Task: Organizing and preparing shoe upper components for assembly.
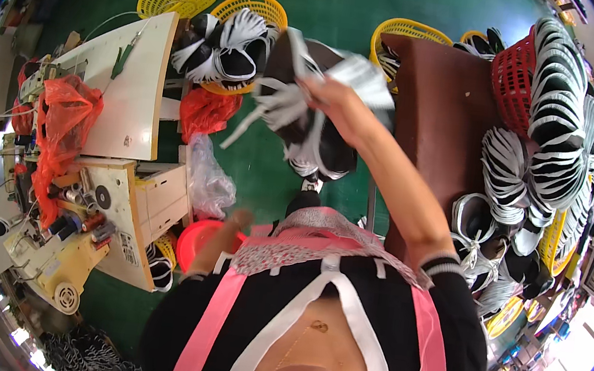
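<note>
A: What is the person handling?

B: A bundle of black-and-white pieces, partly blurred. It is in front of the body, over the green floor, and 1 pale strip sticks out toward the left.

A: And the grip?

B: The right hand grasps it from above, fingers curled over its white part. The left hand is low and blurred, nearest the red tub; I can't tell whether it holds anything.

A: What is close to the bundle?

B: On its left, 1 yellow basket with more black-and-white bundles heaped over it. On its right, a brown table.

A: Farther out?

B: To the left, a white table carries a green-handled tool. A red plastic bag hangs beside it, and a clear plastic bag is just above the tub. To the far right, beyond the brown table, a red basket is near tall stacks of black-and-white pieces.
</note>
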`<state>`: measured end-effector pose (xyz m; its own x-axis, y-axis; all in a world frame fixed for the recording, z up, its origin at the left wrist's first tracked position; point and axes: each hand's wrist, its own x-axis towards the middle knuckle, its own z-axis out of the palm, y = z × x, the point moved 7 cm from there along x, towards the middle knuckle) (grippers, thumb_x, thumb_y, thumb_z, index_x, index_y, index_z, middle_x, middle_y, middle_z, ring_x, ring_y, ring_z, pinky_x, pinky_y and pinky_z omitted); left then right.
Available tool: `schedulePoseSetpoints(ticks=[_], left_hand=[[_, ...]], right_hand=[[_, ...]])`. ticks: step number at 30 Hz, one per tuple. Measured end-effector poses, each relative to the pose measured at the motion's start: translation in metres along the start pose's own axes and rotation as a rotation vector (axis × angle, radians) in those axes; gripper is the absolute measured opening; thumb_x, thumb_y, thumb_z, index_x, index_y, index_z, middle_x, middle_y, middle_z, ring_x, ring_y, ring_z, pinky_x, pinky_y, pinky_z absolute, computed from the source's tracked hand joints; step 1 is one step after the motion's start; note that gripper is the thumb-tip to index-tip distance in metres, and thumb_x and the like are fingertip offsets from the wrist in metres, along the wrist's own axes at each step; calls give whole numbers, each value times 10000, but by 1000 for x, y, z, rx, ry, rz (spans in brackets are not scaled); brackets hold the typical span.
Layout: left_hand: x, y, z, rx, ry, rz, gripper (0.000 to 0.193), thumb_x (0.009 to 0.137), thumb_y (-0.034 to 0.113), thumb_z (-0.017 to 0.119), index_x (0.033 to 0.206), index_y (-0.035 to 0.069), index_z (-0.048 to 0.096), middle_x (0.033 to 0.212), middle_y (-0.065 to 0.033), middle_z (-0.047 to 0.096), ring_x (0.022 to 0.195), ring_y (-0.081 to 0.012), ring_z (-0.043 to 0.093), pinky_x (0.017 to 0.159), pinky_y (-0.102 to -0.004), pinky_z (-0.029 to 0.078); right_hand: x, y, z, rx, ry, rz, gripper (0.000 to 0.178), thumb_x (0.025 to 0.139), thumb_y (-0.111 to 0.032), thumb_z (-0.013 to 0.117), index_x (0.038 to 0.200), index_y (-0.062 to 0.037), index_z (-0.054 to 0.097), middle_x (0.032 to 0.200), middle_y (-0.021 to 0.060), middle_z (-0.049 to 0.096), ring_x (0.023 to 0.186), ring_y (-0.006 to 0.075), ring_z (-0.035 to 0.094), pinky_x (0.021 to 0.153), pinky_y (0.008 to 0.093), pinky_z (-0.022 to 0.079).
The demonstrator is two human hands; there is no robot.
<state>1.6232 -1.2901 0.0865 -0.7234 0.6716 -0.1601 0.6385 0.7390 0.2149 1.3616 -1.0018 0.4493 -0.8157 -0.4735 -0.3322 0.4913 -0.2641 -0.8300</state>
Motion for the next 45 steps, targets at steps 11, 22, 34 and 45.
schedulePoseSetpoints(ticks=[11, 22, 34, 45], left_hand=[[-84, 15, -27, -1287, 32, -675, 108, 796, 138, 595, 716, 75, 630, 666, -69, 599, 584, -231, 565, 508, -348, 446], [240, -24, -94, -742, 7, -303, 171, 848, 104, 612, 1000, 28, 595, 894, -116, 648, 859, -256, 612, 800, -357, 485], [572, 598, -338, 83, 268, 428, 1192, 576, 675, 729, 1452, 81, 180, 1395, -261, 367, 1265, -393, 388, 1012, -536, 323], [523, 520, -339, -207, -179, 137, 1007, 499, 440, 860, 1234, -53, 380, 1080, -298, 590, 1007, -411, 591, 867, -444, 482]], right_hand=[[49, 48, 89, -692, -183, -413, 314, 798, -319, 640, 934, -36, 642, 851, 143, 661, 813, 275, 628, 754, 390, 501], [-360, 66, -225, -1046, 1211, -197, 238, 814, -201, 608, 963, -25, 664, 980, 189, 645, 952, 350, 605, 852, 417, 475], [-556, 68, -335, -998, 1859, -337, 405, 758, -92, 678, 1135, -36, 542, 1120, 171, 532, 1065, 351, 494, 909, 410, 420], [-596, -7, -577, -909, 1805, -193, 712, 729, -467, 716, 1251, -27, 514, 1132, 232, 583, 1079, 401, 535, 971, 436, 410]])
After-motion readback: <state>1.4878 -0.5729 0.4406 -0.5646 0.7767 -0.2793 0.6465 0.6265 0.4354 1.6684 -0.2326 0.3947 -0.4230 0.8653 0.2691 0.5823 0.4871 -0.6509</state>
